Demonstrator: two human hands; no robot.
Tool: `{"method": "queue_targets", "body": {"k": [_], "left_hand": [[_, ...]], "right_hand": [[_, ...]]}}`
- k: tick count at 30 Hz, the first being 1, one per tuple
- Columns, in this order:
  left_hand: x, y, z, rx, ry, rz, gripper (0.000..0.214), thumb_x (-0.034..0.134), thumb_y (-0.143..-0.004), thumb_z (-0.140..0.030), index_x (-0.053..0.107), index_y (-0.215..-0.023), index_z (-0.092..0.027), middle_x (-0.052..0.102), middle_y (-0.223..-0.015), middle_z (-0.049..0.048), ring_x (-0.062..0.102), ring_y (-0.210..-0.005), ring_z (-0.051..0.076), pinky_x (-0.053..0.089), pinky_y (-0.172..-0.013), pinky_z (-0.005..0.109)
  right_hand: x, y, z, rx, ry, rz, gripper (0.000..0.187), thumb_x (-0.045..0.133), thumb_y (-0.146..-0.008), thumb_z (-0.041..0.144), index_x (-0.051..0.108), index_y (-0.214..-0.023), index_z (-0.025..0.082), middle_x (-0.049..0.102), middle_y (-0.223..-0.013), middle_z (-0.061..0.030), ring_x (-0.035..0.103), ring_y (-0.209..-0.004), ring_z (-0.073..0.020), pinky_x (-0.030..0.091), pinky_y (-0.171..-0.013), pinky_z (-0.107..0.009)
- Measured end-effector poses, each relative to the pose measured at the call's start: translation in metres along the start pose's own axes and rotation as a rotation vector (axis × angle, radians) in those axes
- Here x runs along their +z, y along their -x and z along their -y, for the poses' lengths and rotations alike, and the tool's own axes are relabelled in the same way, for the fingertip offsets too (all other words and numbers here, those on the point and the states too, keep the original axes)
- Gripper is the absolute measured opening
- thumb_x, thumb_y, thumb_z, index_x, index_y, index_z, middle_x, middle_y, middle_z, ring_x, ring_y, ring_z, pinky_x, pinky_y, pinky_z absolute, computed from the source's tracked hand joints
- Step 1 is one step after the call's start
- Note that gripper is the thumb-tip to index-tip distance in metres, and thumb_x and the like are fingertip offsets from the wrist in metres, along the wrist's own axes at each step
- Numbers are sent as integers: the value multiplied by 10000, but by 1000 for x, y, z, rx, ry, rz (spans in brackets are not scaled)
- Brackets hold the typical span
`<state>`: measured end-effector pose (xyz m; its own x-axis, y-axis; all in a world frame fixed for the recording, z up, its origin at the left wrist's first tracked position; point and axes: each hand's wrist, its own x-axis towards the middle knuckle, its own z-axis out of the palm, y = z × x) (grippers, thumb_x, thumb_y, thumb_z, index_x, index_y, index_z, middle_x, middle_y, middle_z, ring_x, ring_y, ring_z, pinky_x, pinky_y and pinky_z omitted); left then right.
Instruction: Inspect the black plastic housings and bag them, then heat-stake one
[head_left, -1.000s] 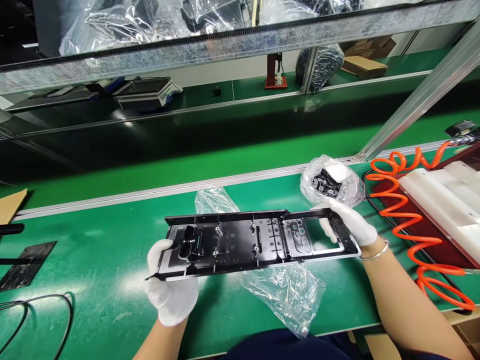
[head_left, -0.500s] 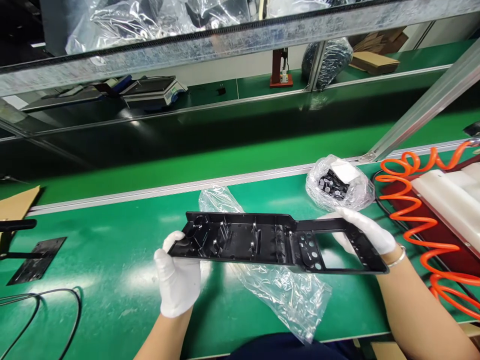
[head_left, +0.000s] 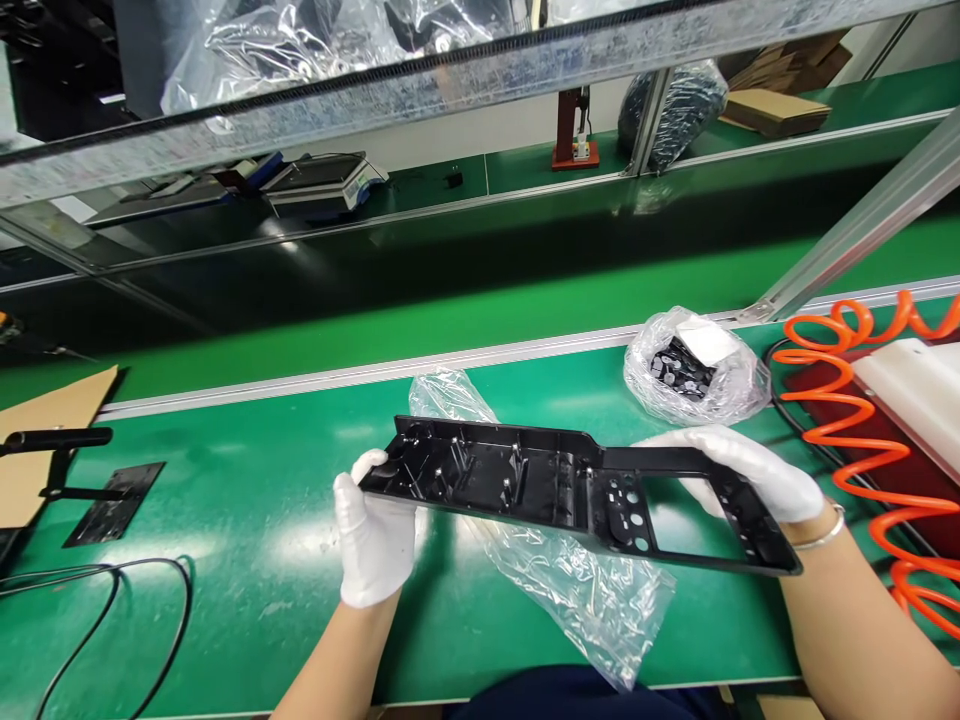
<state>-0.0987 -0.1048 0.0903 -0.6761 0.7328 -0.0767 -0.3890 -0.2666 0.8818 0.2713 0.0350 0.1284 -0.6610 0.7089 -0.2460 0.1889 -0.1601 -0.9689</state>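
Observation:
A long black plastic housing (head_left: pixel 480 470) is held above the bench, its hollow inner side with posts and ribs facing me. Its right part has a rectangular window and a few small round holes. My left hand (head_left: pixel 376 535), in a white glove, grips the left end, thumb over the edge. At the other end my right hand (head_left: pixel 765 475), also gloved, is closed around the frame beside the window; some of its fingers are hidden behind. Beneath the housing a clear plastic bag (head_left: pixel 577 590) lies flat on the green bench (head_left: pixel 255 600).
An open clear bag of small black parts (head_left: pixel 686 370) stands behind my right hand. Further right are a coiled orange air hose (head_left: pixel 840 435) and a white block (head_left: pixel 915 390). To the left are a black stand (head_left: pixel 112 500), cardboard (head_left: pixel 45 410) and black cables (head_left: pixel 176 620). A metal shelf edge (head_left: pixel 450 75) crosses above.
The housing has tilted slightly, its right end lower than before. Both hands keep hold of it. The whole view has shifted, so the surroundings appear a little further right.

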Motion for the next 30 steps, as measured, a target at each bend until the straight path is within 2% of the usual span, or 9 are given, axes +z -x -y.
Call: {"method": "queue_targets", "body": {"k": [4,8,12,15,17,20,23,26,30], "left_hand": [[2,-1,-1,21,9,17,575,796,-768,-751,703,-980,-226,701,-1072,58,678,-930,281,594,-705,356],[5,-3,-3,64,5,-14,573,816,-740,-740,720,-986,-232,703,-1066,53,670,-929,273,592,-703,345],[6,-3,-5,117,-13,-41,563,795,-759,-735,740,-1023,-241,704,-1103,56,662,-998,287,600,-741,360],[7,-2,-7,155,-6,-34,546,785,-782,-712,741,-1052,-240,700,-1135,61,648,-1056,304,604,-795,394],[8,-1,-9,178,6,-22,534,785,-792,-691,739,-1068,-236,697,-1152,62,642,-1070,308,606,-820,410],[8,0,-11,210,33,7,501,799,-799,-657,745,-1065,-236,698,-1166,57,640,-1077,299,609,-843,408],[8,-1,-12,244,27,48,468,794,-824,-639,751,-1091,-258,702,-1157,46,650,-1060,288,614,-839,396],[7,-2,-12,287,13,48,445,782,-841,-630,754,-1101,-270,697,-1159,34,651,-1056,275,618,-845,393],[8,-1,-13,312,37,57,446,807,-831,-610,753,-1090,-251,697,-1152,38,648,-1061,273,624,-863,402]], "right_hand": [[-1,0,5,-31,-58,123,550,661,-926,652,787,-1170,175,552,-512,-26,411,-392,-153,421,-475,-293],[-3,-4,1,11,-8,128,500,710,-901,612,784,-1117,167,548,-540,-27,468,-471,-158,399,-483,-263],[-3,-6,2,80,17,148,608,751,-860,621,747,-1213,126,564,-598,-32,490,-535,-154,391,-479,-231],[1,-7,8,125,10,194,704,789,-839,617,711,-1295,86,586,-635,-35,517,-552,-147,455,-502,-226],[3,-7,11,147,1,201,710,817,-823,605,713,-1305,95,626,-688,-47,540,-558,-144,504,-520,-233],[4,-9,9,146,3,197,644,843,-824,559,725,-1312,154,722,-952,-98,638,-668,-179,595,-629,-269],[2,-11,2,123,29,226,598,843,-847,511,711,-1343,204,692,-1235,-112,702,-957,-297,636,-828,-353],[2,-13,-2,98,62,224,569,839,-858,499,713,-1339,223,639,-1347,-99,640,-1173,-370,601,-978,-418],[3,-13,-3,115,73,214,588,839,-862,502,700,-1354,212,618,-1373,-103,635,-1188,-381,598,-995,-440]]}}
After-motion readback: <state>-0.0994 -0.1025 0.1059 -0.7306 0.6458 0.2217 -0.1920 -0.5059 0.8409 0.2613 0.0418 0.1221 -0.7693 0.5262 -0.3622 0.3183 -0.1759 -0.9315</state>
